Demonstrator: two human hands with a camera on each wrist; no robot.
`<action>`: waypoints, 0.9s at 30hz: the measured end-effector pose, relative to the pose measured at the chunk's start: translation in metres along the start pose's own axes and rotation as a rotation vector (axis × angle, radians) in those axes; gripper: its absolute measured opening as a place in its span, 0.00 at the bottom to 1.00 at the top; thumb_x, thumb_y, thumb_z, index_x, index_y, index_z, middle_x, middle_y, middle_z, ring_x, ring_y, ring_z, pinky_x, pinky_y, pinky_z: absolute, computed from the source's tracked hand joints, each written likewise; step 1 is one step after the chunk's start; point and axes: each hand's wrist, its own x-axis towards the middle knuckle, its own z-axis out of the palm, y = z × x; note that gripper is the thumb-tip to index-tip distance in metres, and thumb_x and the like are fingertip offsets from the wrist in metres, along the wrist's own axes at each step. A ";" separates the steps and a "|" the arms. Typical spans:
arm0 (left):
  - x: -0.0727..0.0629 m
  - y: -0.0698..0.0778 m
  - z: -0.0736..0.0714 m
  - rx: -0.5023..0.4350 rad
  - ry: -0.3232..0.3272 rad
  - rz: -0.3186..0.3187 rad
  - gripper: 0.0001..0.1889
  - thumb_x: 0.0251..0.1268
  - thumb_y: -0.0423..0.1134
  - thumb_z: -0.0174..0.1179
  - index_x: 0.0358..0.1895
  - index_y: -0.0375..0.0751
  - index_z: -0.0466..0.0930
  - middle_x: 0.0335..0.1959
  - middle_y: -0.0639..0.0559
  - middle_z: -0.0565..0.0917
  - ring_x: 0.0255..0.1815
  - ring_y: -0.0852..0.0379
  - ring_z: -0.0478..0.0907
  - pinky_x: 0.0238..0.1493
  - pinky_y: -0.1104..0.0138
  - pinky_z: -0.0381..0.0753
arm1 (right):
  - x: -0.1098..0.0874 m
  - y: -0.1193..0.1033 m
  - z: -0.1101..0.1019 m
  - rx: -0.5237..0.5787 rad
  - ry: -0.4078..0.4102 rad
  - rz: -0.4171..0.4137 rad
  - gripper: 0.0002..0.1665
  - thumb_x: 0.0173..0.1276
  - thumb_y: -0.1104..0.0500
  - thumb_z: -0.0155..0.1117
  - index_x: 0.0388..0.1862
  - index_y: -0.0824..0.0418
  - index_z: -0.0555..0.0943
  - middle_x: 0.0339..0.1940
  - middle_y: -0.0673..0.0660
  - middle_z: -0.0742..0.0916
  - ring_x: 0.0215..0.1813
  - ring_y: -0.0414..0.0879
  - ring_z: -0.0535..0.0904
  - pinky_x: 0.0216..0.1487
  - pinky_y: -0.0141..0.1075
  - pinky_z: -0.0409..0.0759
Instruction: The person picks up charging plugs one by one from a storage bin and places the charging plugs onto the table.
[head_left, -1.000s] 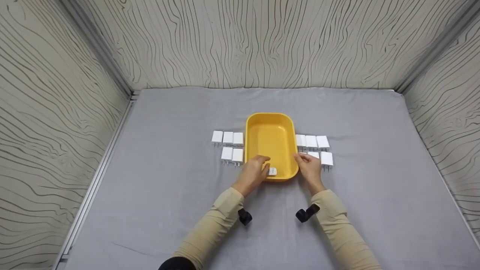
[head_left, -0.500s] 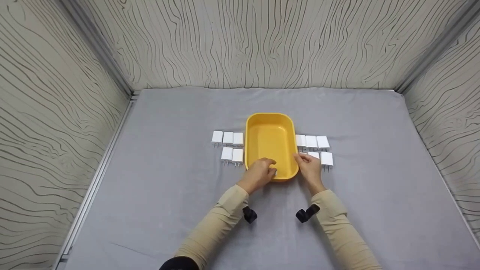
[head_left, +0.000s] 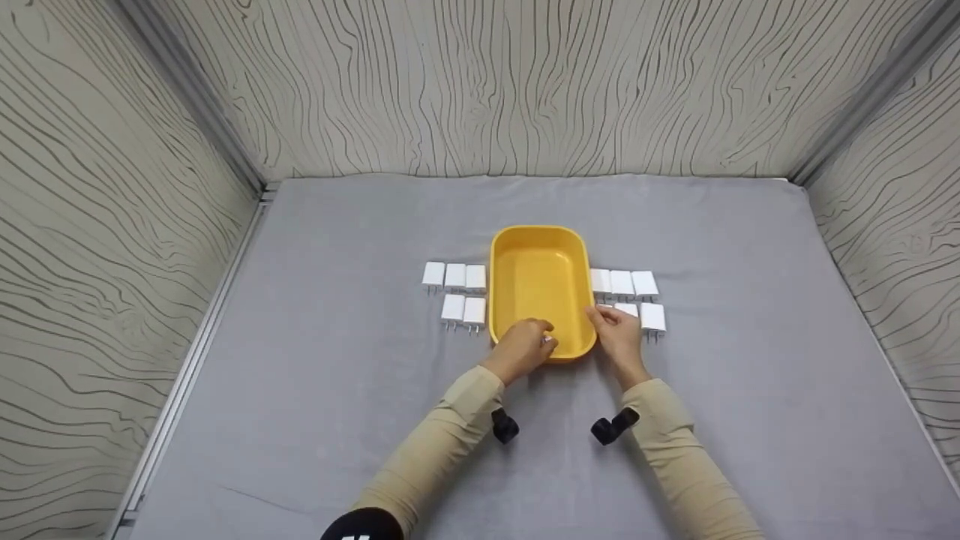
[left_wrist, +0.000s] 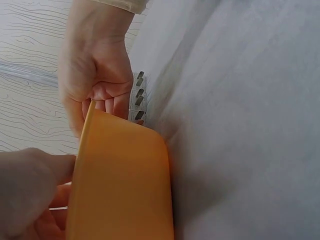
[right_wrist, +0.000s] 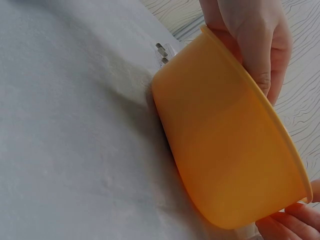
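A yellow plastic bin (head_left: 536, 277), rectangular with rounded corners, stands on the grey cloth. My left hand (head_left: 520, 349) reaches over its near rim, thumb and fingertips pinching a small white plug-in charger (head_left: 547, 339) low inside. Most of that charger is hidden by the fingers. My right hand (head_left: 619, 334) holds the bin's right rim near the front corner. In the right wrist view, fingers of the right hand (right_wrist: 295, 220) lie outside against the wall below the rim, while the left hand (right_wrist: 260, 45) dips in over the edge.
Left of the bin, white chargers (head_left: 454, 274) lie in two rows, prongs toward me. More chargers (head_left: 622, 282) sit in two rows on the right, partly covered by the right hand. Wood-patterned panels (head_left: 480, 90) enclose the back and sides of the table.
My left hand has moved slightly right inside the bin and closed over the white charger, which showed plainly beside the thumb before. The right hand and the bin have stayed put.
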 end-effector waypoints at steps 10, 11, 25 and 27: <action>0.006 0.003 -0.003 0.061 -0.068 -0.025 0.15 0.67 0.41 0.57 0.48 0.33 0.83 0.44 0.43 0.88 0.42 0.52 0.86 0.46 0.66 0.83 | 0.002 0.000 0.000 -0.002 -0.005 0.001 0.20 0.64 0.62 0.64 0.48 0.77 0.81 0.46 0.71 0.87 0.26 0.22 0.73 0.32 0.15 0.73; 0.006 0.003 -0.003 0.071 -0.071 -0.024 0.15 0.67 0.41 0.57 0.48 0.33 0.84 0.43 0.43 0.88 0.42 0.52 0.86 0.46 0.66 0.83 | 0.002 0.000 0.000 -0.002 -0.006 -0.001 0.20 0.64 0.62 0.64 0.48 0.77 0.80 0.46 0.72 0.86 0.26 0.21 0.73 0.32 0.15 0.73; 0.008 0.005 -0.008 0.111 -0.125 -0.026 0.14 0.68 0.41 0.57 0.44 0.34 0.85 0.40 0.45 0.89 0.34 0.54 0.83 0.39 0.67 0.81 | 0.000 -0.002 -0.001 0.005 -0.008 -0.023 0.20 0.65 0.63 0.64 0.48 0.79 0.80 0.46 0.72 0.86 0.27 0.21 0.73 0.32 0.14 0.73; 0.008 0.005 -0.010 0.118 -0.115 -0.017 0.14 0.67 0.41 0.57 0.43 0.34 0.86 0.39 0.45 0.89 0.33 0.54 0.83 0.39 0.68 0.81 | 0.000 -0.001 -0.001 0.003 -0.004 -0.028 0.19 0.64 0.63 0.64 0.48 0.79 0.80 0.45 0.72 0.87 0.26 0.20 0.73 0.31 0.14 0.73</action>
